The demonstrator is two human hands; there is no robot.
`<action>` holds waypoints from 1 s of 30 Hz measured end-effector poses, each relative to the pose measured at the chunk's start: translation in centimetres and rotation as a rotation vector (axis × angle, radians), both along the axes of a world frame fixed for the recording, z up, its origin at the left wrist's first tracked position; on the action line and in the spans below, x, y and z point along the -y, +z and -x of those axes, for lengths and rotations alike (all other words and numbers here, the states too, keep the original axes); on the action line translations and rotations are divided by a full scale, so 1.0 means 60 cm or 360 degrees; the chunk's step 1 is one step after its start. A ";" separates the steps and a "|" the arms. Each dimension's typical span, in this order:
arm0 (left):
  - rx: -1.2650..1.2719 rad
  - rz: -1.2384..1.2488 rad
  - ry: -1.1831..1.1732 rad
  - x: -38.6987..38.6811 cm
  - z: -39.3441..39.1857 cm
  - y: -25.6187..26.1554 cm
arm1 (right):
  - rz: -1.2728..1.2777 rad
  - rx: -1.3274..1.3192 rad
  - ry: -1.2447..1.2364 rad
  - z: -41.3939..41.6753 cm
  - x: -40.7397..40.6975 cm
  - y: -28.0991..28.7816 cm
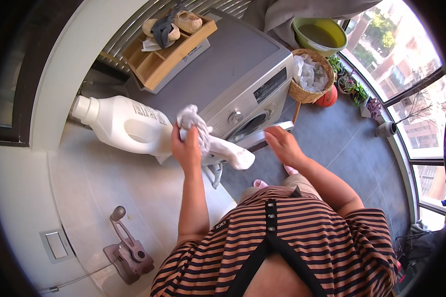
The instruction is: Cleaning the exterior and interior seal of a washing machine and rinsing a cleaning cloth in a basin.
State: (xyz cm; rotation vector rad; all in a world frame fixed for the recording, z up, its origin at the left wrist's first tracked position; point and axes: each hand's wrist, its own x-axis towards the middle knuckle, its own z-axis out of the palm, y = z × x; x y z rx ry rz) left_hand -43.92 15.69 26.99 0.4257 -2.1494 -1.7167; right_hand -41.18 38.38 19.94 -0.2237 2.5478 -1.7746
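My left hand point(186, 150) grips a bunch of white socks point(194, 120), and one sock point(238, 154) hangs loose from it to the right. Those socks are held in front of a grey front-loading washing machine point(241, 48). The machine's round door point(253, 139) stands partly swung out. By the outer edge of that door is my right hand point(285, 145), its fingers bent and close together; whether it touches the door is unclear. Left of my left hand, a large white detergent jug point(113, 120) with a handle and cap bears writing.
On the washer, a wooden compartment tray point(187, 48) holding pale ballet shoes point(188, 21) rests on a box. Beyond stand a lined wicker basket point(296, 87), a green basin point(301, 41), a basketball point(327, 98) and potted plants point(358, 92). A wall-mounted crank winder point(130, 252) is at lower left.
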 end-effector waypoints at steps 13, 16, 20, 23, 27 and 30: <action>0.0295 0.1430 -0.0007 -0.021 0.283 -0.119 | -0.0777 0.1151 0.0023 -0.228 -0.299 -0.237; 0.0387 0.1190 -0.0511 -0.070 0.320 -0.122 | -0.0748 0.1241 -0.0115 -0.217 -0.330 -0.250; 0.0836 -0.0120 -0.1835 -0.300 0.229 -0.065 | -0.0731 0.1221 -0.0109 -0.206 -0.377 -0.277; 0.0800 -0.0529 -0.2215 -0.387 0.139 -0.036 | -0.0783 0.1044 -0.0123 -0.181 -0.403 -0.282; 0.0774 -0.0779 -0.2209 -0.408 0.098 -0.010 | -0.0695 0.0884 -0.0069 -0.165 -0.453 -0.338; 0.0736 -0.0889 -0.1900 -0.391 0.083 0.008 | -0.0512 -0.0180 0.0548 -0.139 -0.499 -0.360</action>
